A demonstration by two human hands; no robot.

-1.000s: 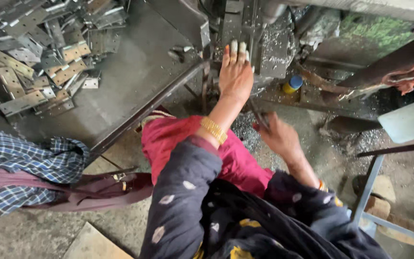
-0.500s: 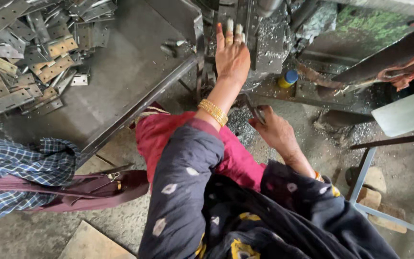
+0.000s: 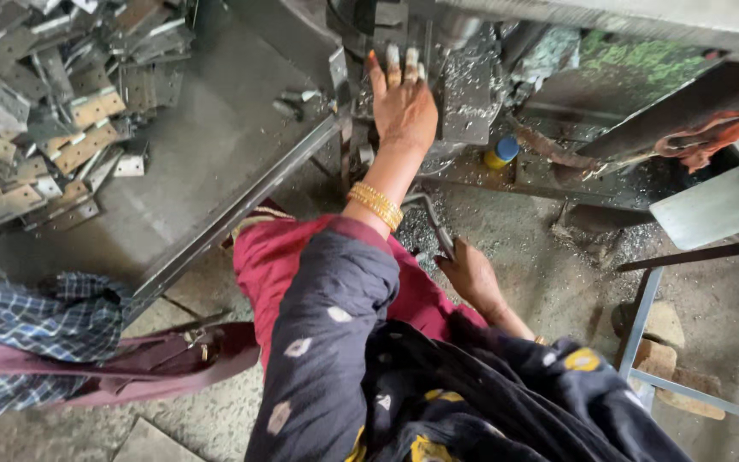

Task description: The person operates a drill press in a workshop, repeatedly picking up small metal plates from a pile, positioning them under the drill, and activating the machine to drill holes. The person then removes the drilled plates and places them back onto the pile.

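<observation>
My left hand (image 3: 404, 107), with gold bangles at the wrist, reaches up and lies flat against the grey metal press machine (image 3: 472, 85), fingers stretched into its working gap. Whether a piece sits under the fingertips is hidden. My right hand (image 3: 472, 274) is low beside my red-clad knee and closes around the end of a thin bent metal rod (image 3: 434, 224) that runs up toward the machine's base.
A steel tray table (image 3: 215, 162) at the left holds a heap of flat punched metal plates (image 3: 44, 128). A small bottle with a blue cap (image 3: 500, 152) stands by the machine. Metal shavings cover the floor. A checked cloth and bag (image 3: 62, 342) lie at lower left, a metal frame (image 3: 643, 342) at right.
My left hand has stayed at the machine, pushed slightly further in. My right hand has dropped lower and nearer my knee along the rod.
</observation>
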